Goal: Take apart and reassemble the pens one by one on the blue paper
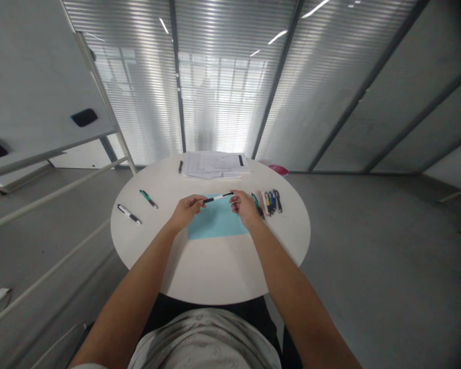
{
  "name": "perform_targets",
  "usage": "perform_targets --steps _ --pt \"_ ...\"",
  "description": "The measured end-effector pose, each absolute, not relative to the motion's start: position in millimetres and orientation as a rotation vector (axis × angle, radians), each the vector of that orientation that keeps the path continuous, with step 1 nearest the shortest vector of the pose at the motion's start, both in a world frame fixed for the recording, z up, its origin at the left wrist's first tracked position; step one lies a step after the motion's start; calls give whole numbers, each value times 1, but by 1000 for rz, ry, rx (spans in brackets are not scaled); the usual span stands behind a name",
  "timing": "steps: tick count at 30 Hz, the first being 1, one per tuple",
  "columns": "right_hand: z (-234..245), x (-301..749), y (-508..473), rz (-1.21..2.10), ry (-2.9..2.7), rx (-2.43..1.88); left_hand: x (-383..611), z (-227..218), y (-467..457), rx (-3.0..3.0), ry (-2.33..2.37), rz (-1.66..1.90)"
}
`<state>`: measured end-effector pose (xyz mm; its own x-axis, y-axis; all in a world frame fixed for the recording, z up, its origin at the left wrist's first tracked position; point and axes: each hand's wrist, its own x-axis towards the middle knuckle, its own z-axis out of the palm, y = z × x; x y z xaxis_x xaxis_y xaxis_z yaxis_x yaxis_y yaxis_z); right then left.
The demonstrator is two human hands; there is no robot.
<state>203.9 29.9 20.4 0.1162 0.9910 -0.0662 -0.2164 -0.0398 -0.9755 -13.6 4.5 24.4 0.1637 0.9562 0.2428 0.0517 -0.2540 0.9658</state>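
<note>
Left hand [186,211] and right hand [246,207] pinch a pen [217,198] (black and white) above blue paper [217,223].

Bare left forearm [138,289] and right forearm [294,287] run in from the bottom corners, converging at centre. Left hand [185,211] and right hand [245,207] sit level, just apart, facing each other, both pinching (left fingers [200,201], right fingers [235,197]). Wrists angled inward, elbows out of frame (cropped by the view).
</note>
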Motion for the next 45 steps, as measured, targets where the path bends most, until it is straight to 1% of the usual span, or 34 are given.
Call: perform_targets --steps 7,11,19,29,39,45 --pt "20 203 25 1378 -914 -1042 -15 18 10 1240 947 1380" --pt "21 201 23 1482 -898 -1061 -16 18 11 1076 863 1399" --pt "21 198 17 1480 -1104 -1101 -15 28 8 903 766 1444" --pt "25 198 15 1553 -1032 -1023 -17 28 7 889 776 1415" --pt "26 202 19 1514 -898 -964 -18 18 11 1183 1064 1476" --pt "27 202 18 1532 -830 -949 -20 17 13 1159 1016 1479"
